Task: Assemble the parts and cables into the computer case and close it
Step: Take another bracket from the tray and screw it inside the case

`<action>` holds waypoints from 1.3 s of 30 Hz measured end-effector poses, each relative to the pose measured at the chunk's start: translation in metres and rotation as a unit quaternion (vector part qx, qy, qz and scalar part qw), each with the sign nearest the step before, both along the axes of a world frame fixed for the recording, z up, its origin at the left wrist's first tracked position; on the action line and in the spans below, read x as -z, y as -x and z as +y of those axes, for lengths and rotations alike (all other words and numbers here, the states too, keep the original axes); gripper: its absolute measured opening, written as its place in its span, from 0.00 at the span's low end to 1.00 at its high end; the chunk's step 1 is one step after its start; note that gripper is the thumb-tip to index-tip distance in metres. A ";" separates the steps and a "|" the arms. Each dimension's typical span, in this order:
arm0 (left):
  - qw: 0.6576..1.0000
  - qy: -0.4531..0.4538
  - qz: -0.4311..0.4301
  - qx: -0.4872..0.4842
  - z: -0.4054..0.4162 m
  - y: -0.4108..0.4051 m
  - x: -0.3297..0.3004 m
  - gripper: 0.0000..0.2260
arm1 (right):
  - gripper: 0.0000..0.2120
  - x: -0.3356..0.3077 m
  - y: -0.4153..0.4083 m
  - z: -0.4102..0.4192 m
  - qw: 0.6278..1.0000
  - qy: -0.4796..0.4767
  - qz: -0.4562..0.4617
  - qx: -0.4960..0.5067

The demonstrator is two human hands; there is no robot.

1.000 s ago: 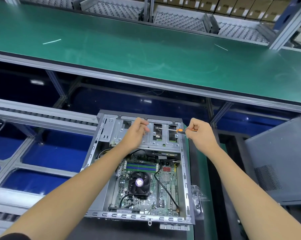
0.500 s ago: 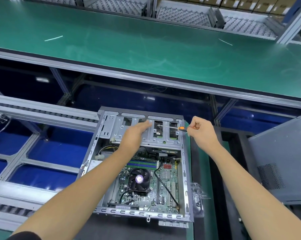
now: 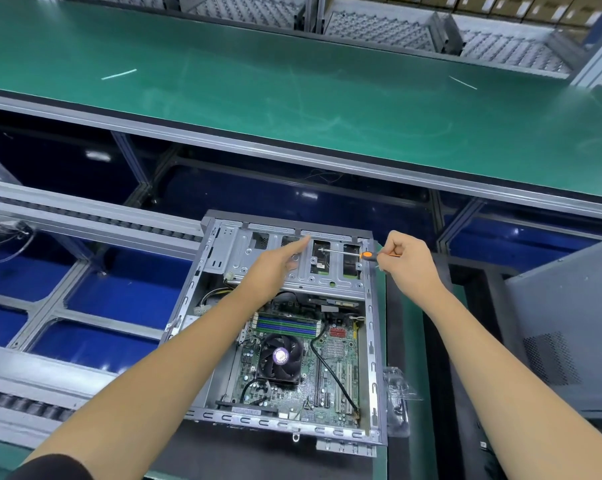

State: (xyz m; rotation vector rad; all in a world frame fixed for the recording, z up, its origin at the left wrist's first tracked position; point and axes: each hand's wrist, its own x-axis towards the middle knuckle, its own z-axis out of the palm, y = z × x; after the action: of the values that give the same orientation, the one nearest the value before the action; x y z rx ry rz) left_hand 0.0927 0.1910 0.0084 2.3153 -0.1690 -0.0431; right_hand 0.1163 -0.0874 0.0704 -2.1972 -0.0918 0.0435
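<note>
While the open grey steel computer case (image 3: 285,327) lay flat with its green motherboard (image 3: 303,368) exposed, the left hand (image 3: 275,268) rested with straight fingers on its silver drive cage (image 3: 292,258). The right hand (image 3: 407,261), at the case's far right corner, gripped an orange-and-black-handled screwdriver (image 3: 348,251), its shaft reaching over the cage.

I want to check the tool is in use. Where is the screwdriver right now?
In the head view, the screwdriver is held in the right hand, its shaft lying across the far right corner of the open computer case, over the drive cage.

Open computer case (image 3: 370,327) top, drive cage (image 3: 292,271) covering far end (screwdriver (image 3: 344,251) across it), black cable (image 3: 330,365) crossing motherboard (image 3: 327,393)
</note>
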 end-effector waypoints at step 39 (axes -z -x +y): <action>0.788 0.482 0.279 -0.261 -0.094 0.069 0.031 0.43 | 0.09 -0.015 -0.016 0.011 0.994 0.104 -0.007 -0.034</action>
State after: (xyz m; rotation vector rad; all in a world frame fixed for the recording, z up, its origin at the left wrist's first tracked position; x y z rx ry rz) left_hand 0.0241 0.0971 -0.0223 1.1708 0.6244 -0.2859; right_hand 0.1320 -0.0767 0.0853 -2.4029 -0.1780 0.0788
